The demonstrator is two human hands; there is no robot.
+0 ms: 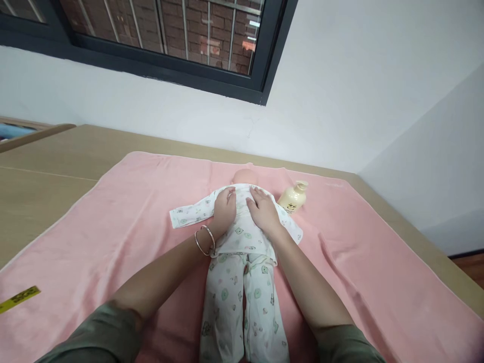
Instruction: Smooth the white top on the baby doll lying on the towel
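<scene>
A baby doll (245, 176) lies stretched out on a pink blanket, its bald head at the far end. It wears a white printed shirt (245, 234) and matching trousers (225, 297). My left hand (226, 209) rests on the left upper part of the shirt, turned partly on its side, fingers together and holding nothing. Flat on the right upper part lies my right hand (263, 209), its fingers stretched out and slightly spread. A cream pump bottle (293, 196) leans over beside the doll's right-hand sleeve, near my right hand. No face of the doll shows.
The pink blanket (124, 222), wrinkled in places, covers much of a wooden surface (49, 156). A yellow strip with dark print (20, 297) is at the left. Behind stand a white wall (181, 118) and a dark-framed, barred window (162, 58).
</scene>
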